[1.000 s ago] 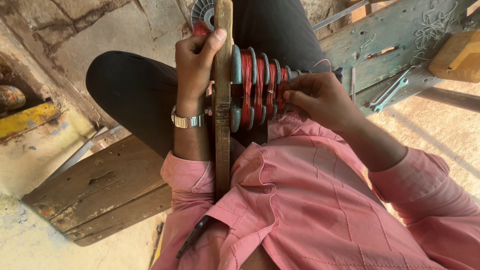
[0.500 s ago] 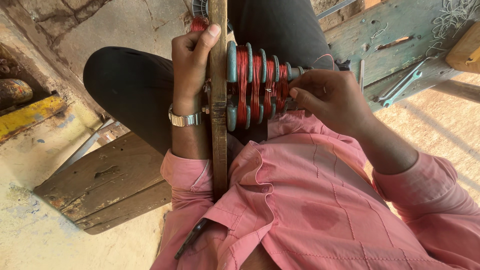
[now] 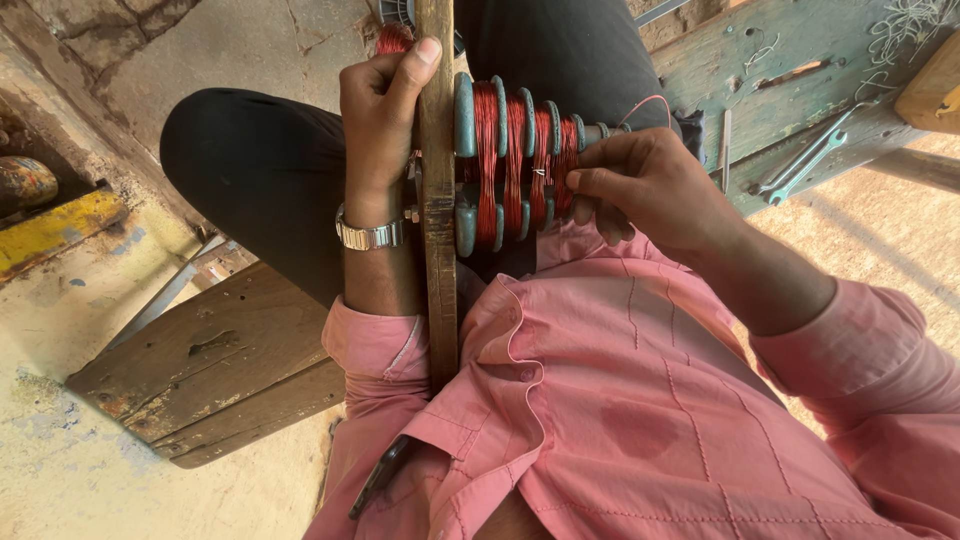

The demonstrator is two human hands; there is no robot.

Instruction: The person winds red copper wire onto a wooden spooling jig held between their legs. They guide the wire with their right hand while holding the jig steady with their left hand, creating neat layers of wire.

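My left hand (image 3: 378, 110), with a metal watch on the wrist, grips a tall upright wooden board (image 3: 437, 190) braced against my chest. A former of grey-green discs (image 3: 466, 110) juts from the board's right side, its slots wound with red copper wire (image 3: 487, 160). My right hand (image 3: 655, 185) rests at the outer end of the coils, thumb and fingertips pinched on the wire at the last slot. A thin strand of red wire (image 3: 650, 100) loops up from that end.
I sit in a pink shirt and black trousers on a worn wooden plank (image 3: 210, 365) over a concrete floor. A blue-green wooden bench (image 3: 760, 60) at the upper right carries spanners (image 3: 810, 155). A yellow painted edge (image 3: 55, 225) lies at the left.
The view has shifted slightly. My right hand's fingers have moved closer onto the outer coil; my left hand keeps its grip on the board.
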